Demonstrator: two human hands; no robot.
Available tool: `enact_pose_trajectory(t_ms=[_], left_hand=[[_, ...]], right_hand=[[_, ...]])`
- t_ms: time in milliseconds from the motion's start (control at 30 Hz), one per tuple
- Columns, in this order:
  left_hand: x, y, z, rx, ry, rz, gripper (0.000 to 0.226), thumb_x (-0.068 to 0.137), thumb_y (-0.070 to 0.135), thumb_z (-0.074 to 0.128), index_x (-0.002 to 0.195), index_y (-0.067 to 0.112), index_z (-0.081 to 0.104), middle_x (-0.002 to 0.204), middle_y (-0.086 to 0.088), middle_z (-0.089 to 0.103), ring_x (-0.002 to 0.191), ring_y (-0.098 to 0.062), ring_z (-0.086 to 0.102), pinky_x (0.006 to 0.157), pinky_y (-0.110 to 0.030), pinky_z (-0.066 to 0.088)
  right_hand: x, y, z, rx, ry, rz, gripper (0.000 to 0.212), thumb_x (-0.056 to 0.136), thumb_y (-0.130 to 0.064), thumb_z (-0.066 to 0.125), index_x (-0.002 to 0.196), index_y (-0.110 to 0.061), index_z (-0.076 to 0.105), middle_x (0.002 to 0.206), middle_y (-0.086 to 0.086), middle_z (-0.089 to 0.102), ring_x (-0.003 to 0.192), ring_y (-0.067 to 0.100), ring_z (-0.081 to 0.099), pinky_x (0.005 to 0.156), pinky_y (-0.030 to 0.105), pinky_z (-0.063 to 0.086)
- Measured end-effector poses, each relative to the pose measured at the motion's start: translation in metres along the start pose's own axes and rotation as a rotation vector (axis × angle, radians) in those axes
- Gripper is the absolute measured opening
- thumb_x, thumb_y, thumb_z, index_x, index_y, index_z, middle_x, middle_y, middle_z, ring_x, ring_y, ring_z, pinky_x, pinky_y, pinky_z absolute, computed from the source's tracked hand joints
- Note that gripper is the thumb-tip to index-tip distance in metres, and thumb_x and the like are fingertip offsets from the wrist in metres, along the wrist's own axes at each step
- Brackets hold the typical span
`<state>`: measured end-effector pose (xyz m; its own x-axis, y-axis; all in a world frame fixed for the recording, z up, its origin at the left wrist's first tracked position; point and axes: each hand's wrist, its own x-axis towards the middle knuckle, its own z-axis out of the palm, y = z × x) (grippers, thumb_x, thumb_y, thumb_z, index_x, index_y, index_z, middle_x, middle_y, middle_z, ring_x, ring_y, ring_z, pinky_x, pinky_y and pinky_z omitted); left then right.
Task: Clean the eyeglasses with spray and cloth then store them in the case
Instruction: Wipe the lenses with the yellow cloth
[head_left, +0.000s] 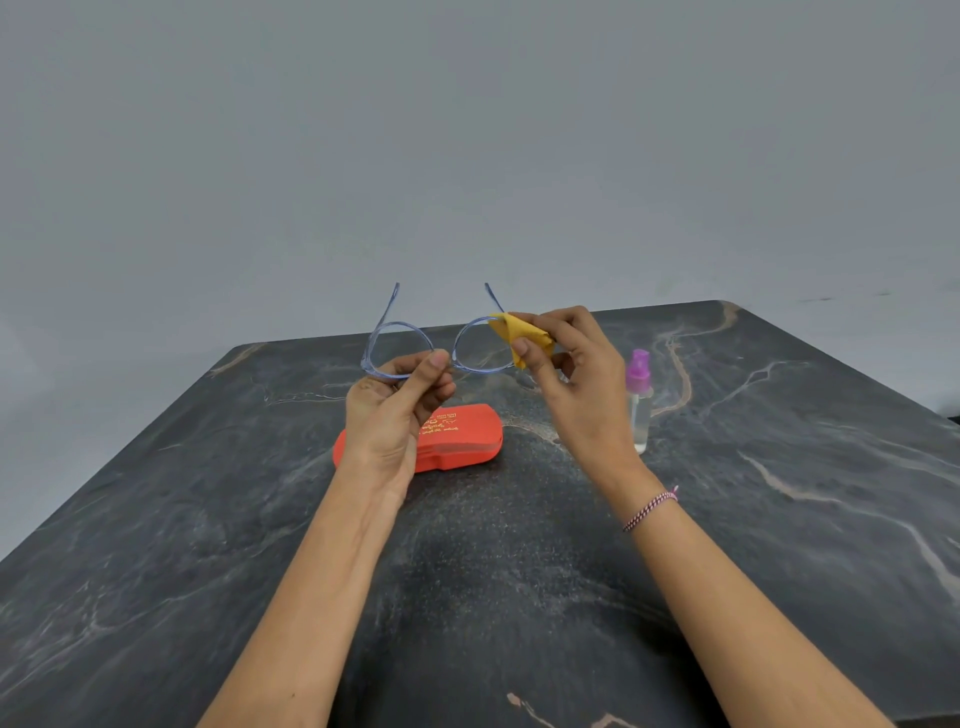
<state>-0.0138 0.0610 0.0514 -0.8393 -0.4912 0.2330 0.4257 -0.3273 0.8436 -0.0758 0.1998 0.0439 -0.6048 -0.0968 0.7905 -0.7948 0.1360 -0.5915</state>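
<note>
Blue-framed eyeglasses (397, 332) are held up above the table with both temples unfolded and pointing away from me. My left hand (397, 410) pinches the frame at the bridge and the lower rim of the left lens. My right hand (566, 358) pinches a folded yellow cloth (522, 332) over the outer edge of the right lens. Under my left hand a closed orange case (462, 439) lies on the table. A clear spray bottle (640, 400) with a purple nozzle stands upright to the right of my right wrist.
A dark marble-patterned table (208, 545) fills the lower view, its far edge just behind the glasses and its corners at left and right. A plain grey wall stands behind it. A braided bracelet (649, 512) circles my right wrist.
</note>
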Motion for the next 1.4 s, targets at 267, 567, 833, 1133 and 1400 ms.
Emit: enact_pose_trajectory(t_ms=[267, 567, 833, 1133, 1400], left_hand=[[0.003, -0.003, -0.002, -0.116, 0.114, -0.059, 0.005, 0.082, 0.0, 0.061, 0.08, 0.004, 0.063, 0.059, 0.004, 0.068, 0.051, -0.003, 0.062, 0.054, -0.013, 0.052], [0.007, -0.004, -0.011, -0.241, 0.196, -0.178, 0.002, 0.082, -0.001, 0.063, 0.083, 0.0, 0.064, 0.062, -0.002, 0.068, 0.055, -0.007, 0.065, 0.055, -0.015, 0.054], [0.011, 0.003, -0.016, -0.095, 0.216, -0.021, 0.011, 0.083, -0.001, 0.062, 0.08, 0.009, 0.066, 0.065, 0.006, 0.071, 0.064, -0.004, 0.067, 0.063, -0.015, 0.055], [0.007, 0.002, -0.012, -0.039, 0.187, 0.096, 0.014, 0.083, 0.0, 0.062, 0.081, 0.013, 0.066, 0.064, 0.01, 0.07, 0.066, -0.002, 0.066, 0.064, -0.014, 0.053], [0.004, -0.007, -0.007, 0.117, 0.147, 0.172, 0.006, 0.084, 0.004, 0.065, 0.084, 0.01, 0.067, 0.069, 0.006, 0.069, 0.07, -0.004, 0.066, 0.066, -0.016, 0.054]], right_hand=[[-0.003, 0.003, 0.004, -0.053, -0.095, -0.061, 0.016, 0.087, -0.014, 0.064, 0.102, -0.008, 0.066, 0.092, -0.004, 0.049, 0.078, -0.003, 0.05, 0.068, 0.009, 0.042], [-0.01, 0.004, 0.012, -0.203, -0.215, -0.276, 0.017, 0.083, -0.01, 0.067, 0.099, -0.005, 0.068, 0.092, 0.004, 0.061, 0.081, 0.018, 0.058, 0.071, 0.033, 0.053], [-0.007, 0.005, 0.01, 0.234, 0.0, 0.285, 0.014, 0.085, -0.017, 0.067, 0.097, -0.024, 0.067, 0.09, -0.002, 0.068, 0.083, 0.012, 0.063, 0.075, 0.023, 0.052], [-0.01, 0.009, 0.013, 0.644, 0.001, 0.687, 0.014, 0.091, -0.012, 0.058, 0.1, -0.006, 0.067, 0.086, 0.003, 0.067, 0.078, 0.009, 0.062, 0.071, 0.019, 0.053], [-0.01, 0.004, 0.017, 0.723, -0.087, 0.686, 0.019, 0.093, -0.014, 0.054, 0.103, -0.003, 0.065, 0.09, 0.003, 0.067, 0.08, 0.006, 0.062, 0.075, 0.02, 0.052]])
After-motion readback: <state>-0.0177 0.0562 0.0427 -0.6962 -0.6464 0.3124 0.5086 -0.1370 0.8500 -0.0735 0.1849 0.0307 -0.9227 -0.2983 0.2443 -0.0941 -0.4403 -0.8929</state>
